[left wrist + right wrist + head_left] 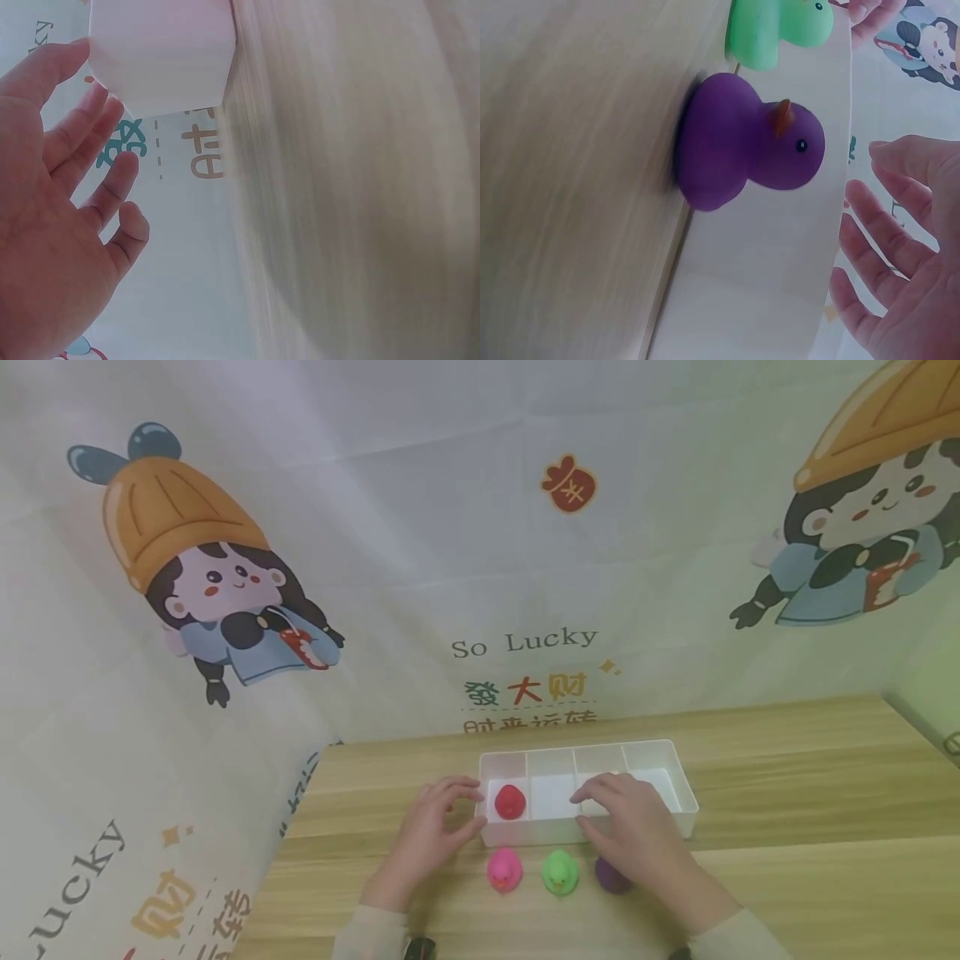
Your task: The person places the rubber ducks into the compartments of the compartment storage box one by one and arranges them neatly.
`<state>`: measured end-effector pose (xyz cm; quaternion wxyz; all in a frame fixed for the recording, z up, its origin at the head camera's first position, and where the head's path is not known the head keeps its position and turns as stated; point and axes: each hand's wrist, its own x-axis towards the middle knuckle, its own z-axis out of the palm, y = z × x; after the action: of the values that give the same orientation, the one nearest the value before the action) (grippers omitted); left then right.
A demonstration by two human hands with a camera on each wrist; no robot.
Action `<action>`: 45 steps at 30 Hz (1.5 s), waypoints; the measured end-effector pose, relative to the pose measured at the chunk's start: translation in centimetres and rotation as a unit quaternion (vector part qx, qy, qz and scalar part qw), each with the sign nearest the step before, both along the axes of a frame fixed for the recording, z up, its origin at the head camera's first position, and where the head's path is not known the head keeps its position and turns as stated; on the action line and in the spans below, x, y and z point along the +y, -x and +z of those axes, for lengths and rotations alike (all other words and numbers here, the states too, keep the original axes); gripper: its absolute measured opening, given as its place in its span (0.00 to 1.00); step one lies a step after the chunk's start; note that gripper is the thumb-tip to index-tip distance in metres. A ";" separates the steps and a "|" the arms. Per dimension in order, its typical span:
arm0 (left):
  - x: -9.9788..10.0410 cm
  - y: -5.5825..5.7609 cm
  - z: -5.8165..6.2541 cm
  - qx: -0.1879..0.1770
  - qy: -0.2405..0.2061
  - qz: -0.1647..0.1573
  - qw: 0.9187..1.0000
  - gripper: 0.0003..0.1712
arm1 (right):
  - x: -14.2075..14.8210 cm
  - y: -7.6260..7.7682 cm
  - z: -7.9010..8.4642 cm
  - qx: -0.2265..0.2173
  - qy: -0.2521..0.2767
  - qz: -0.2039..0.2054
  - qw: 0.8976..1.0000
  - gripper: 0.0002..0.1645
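Observation:
A white tray (pixel 534 833) with several compartments stands on the table, a red rounded toy (pixel 510 802) in its leftmost one. My left hand (pixel 435 828) is at the tray's left end, thumb and fingers spread apart, fingertips right at the wall in the left wrist view. Over the right part of the tray hovers my right hand (pixel 636 825), fingers loosely bent with nothing between them. In front of the tray, a pink duck (pixel 505 870), a green duck (pixel 560 872) and a purple duck (pixel 720 142) sit in a row. My right hand partly covers the purple one in the head view.
The wood-grain table (pixel 810 777) extends to both sides of the tray. A pale cloth (pixel 405 527) printed with cartoon figures and lettering hangs behind the table and along its left side.

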<state>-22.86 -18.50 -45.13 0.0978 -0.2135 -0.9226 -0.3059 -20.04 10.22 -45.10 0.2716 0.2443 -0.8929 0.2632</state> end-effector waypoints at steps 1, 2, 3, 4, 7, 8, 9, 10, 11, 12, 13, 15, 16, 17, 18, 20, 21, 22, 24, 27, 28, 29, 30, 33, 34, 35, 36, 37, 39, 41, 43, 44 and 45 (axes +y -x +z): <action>0.0 0.0 0.0 0.000 -0.001 0.000 1.000 0.16 | 0.1 -0.1 0.0 0.002 0.002 0.003 1.000 0.12; 0.0 0.0 0.0 0.000 -0.001 0.000 1.000 0.16 | 0.2 -0.1 -0.1 0.003 0.004 0.005 1.000 0.12; 0.0 0.0 0.0 0.001 -0.002 -0.001 1.000 0.16 | 0.4 -0.2 -0.1 0.002 0.006 0.008 1.000 0.12; 0.0 0.0 0.0 0.001 -0.002 -0.001 1.000 0.16 | 0.5 -0.3 -0.1 0.002 0.009 0.011 1.000 0.12; -0.1 0.0 0.1 0.002 -0.002 -0.003 1.000 0.16 | 0.8 -0.5 -0.1 0.004 0.013 0.020 1.000 0.12; -0.1 0.0 0.1 0.002 -0.003 -0.003 1.000 0.16 | 0.9 -0.6 -0.1 0.004 0.014 0.022 1.000 0.12; -0.1 0.0 0.0 0.002 -0.003 -0.003 1.000 0.16 | 1.0 -0.7 -0.1 0.004 0.014 0.022 1.000 0.12; -0.1 0.0 0.0 0.002 -0.003 -0.003 1.000 0.16 | 1.1 -0.8 -0.1 0.005 0.013 0.022 1.000 0.12; -0.1 0.0 0.0 0.002 -0.003 -0.003 1.000 0.16 | 1.2 -0.9 -0.1 0.005 0.012 0.022 1.000 0.12; -0.1 0.0 0.0 0.002 -0.004 -0.003 1.000 0.16 | 1.3 -1.1 0.0 0.005 0.012 0.020 1.000 0.12; -0.1 0.0 -0.1 0.001 -0.004 -0.003 1.000 0.16 | 1.4 -1.2 0.0 0.005 0.013 0.019 1.000 0.13; -0.2 0.1 -0.1 0.000 -0.004 -0.003 1.000 0.16 | 1.6 -1.4 -0.1 0.007 0.016 0.021 1.000 0.13; -0.2 0.1 -0.2 0.000 -0.004 -0.003 1.000 0.16 | 1.7 -1.4 -0.1 0.008 0.018 0.023 1.000 0.13; -0.2 0.1 -0.2 0.000 -0.003 -0.003 1.000 0.16 | 1.8 -1.5 -0.2 0.008 0.021 0.023 1.000 0.14; -0.2 0.1 -0.2 -0.001 -0.003 -0.004 1.000 0.16 | 2.0 -1.6 -0.2 0.007 0.023 0.025 0.999 0.13; -0.2 0.2 -0.3 -0.001 -0.003 -0.003 1.000 0.16 | 2.2 -1.8 -0.3 0.001 0.023 0.025 0.999 0.13; -0.2 0.2 -0.4 0.000 -0.003 -0.003 1.000 0.16 | 2.2 -1.9 -0.2 -0.002 0.021 0.024 0.999 0.13; -0.2 0.2 -0.4 0.002 -0.002 -0.004 1.000 0.16 | 2.3 -2.1 -0.2 -0.006 0.019 0.023 1.000 0.13; -0.2 0.2 -0.5 0.005 -0.002 -0.004 1.000 0.16 | 2.5 -2.3 0.0 -0.014 0.017 0.025 0.999 0.13; -0.2 0.2 -0.5 0.004 -0.004 -0.004 1.000 0.16 | 2.6 -2.7 0.2 -0.019 0.018 0.030 0.999 0.14; -0.2 0.2 -0.5 0.003 -0.004 -0.004 1.000 0.16 | 2.7 -2.8 0.3 -0.020 0.020 0.032 0.999 0.14; -0.2 0.2 -0.4 0.001 -0.005 -0.004 1.000 0.16 | 2.7 -2.9 0.3 -0.020 0.021 0.034 0.999 0.14; -0.2 0.1 -0.4 -0.001 -0.005 -0.004 1.000 0.15 | 2.8 -3.0 0.4 -0.020 0.022 0.034 0.999 0.14; -0.2 0.1 -0.3 -0.003 -0.007 -0.005 1.000 0.16 | 2.9 -3.2 0.5 -0.018 0.018 0.032 0.999 0.15; -0.2 0.1 -0.3 -0.003 -0.008 -0.006 1.000 0.16 | 2.9 -3.3 0.6 -0.017 0.017 0.031 0.999 0.15; -0.2 0.1 -0.3 -0.003 -0.009 -0.006 1.000 0.16 | 3.0 -3.4 0.6 -0.018 0.017 0.033 0.999 0.16; -0.2 0.1 -0.3 -0.003 -0.009 -0.006 1.000 0.16 | 3.0 -3.5 0.5 -0.020 0.017 0.034 0.999 0.16; -0.2 0.1 -0.3 -0.002 -0.009 -0.006 1.000 0.16 | 3.1 -3.6 0.5 -0.021 0.016 0.034 0.999 0.16; -0.2 0.1 -0.3 -0.001 -0.009 -0.004 1.000 0.16 | 3.1 -3.8 0.5 -0.026 0.015 0.033 0.999 0.17; -0.2 0.1 -0.3 0.000 -0.006 -0.003 1.000 0.16 | 3.2 -4.0 0.4 -0.030 0.015 0.031 0.999 0.17; -0.1 0.1 -0.3 0.001 -0.005 -0.002 1.000 0.16 | 3.3 -4.1 0.3 -0.033 0.010 0.024 0.999 0.18; -0.1 0.1 -0.3 0.001 -0.005 -0.001 1.000 0.16 | 3.3 -4.2 0.3 -0.034 0.008 0.023 0.999 0.18; -0.1 0.1 -0.4 0.001 -0.004 -0.001 1.000 0.16 | 3.3 -4.3 0.2 -0.035 0.005 0.022 0.999 0.18</action>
<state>-23.01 -18.59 -45.48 0.0990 -0.2144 -0.9211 -0.3096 -15.74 13.55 -44.86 0.2351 0.2530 -0.8951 0.2819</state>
